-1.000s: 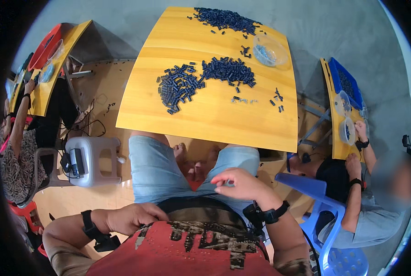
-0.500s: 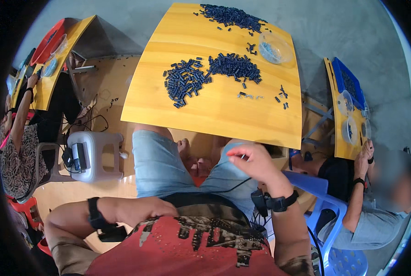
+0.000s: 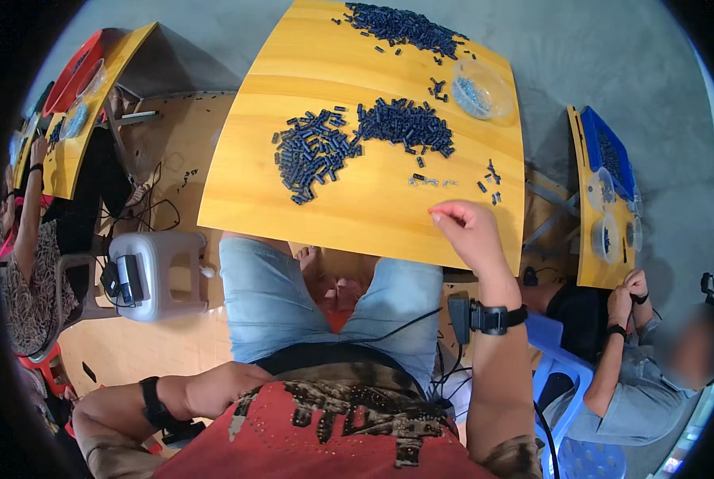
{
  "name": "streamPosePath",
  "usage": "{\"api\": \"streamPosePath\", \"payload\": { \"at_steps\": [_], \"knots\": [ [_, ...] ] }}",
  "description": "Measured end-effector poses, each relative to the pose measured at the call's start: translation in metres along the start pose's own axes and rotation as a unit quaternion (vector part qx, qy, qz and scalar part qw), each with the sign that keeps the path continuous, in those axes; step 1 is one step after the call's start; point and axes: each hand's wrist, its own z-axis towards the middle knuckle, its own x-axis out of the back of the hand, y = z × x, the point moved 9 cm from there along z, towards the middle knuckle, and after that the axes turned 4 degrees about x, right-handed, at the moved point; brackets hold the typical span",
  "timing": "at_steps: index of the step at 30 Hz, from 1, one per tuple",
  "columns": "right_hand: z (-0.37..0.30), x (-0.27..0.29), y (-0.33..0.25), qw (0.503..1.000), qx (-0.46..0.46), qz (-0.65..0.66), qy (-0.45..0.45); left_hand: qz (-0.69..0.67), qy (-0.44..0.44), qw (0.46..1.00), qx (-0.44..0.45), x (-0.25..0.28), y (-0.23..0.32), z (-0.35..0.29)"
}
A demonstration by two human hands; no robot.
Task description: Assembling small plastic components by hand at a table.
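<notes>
My right hand [image 3: 470, 233] is over the near right edge of the yellow table [image 3: 317, 219], with thumb and fingers drawn together. Whether anything small sits in that pinch is hidden. Closest to it lie a few small metal pieces [image 3: 433, 183] and some loose black parts [image 3: 493, 172]. Farther in are two heaps of small black cylindrical parts, one on the left [image 3: 315, 152] and one in the middle [image 3: 405, 125]. Against the red shirt [image 3: 293, 435] at my waist rests my left hand [image 3: 227, 388]; its fingers are tucked out of sight.
A larger black heap [image 3: 405, 30] covers the table's far end. Beside it stands a clear bowl [image 3: 496, 88] with small pieces inside. Left is a grey stool [image 3: 161, 275]. People sit at side tables, one by a red basin [image 3: 73, 72], one by a blue tray [image 3: 610, 152].
My right hand has moved forward and a little right, from above my lap to over the table's edge. The view has shifted slightly. My left hand stays at my waist.
</notes>
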Motion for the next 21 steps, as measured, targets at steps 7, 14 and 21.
{"api": "streamPosePath", "payload": {
  "at_steps": [7, 14, 21],
  "knots": [
    [0.048, 0.008, -0.007, 0.991, -0.001, -0.092, 0.096, 0.054, -0.028, 0.993, -0.103, -0.012, -0.009, 0.046],
    [0.047, 0.0, 0.008, 0.994, -0.007, -0.101, 0.045, -0.218, -0.164, 0.948, 0.162, -0.004, -0.036, -0.008],
    [0.029, 0.012, 0.01, 0.992, 0.011, -0.118, 0.04, -0.083, -0.098, 0.968, 0.217, 0.014, -0.025, -0.014]
  ]
}}
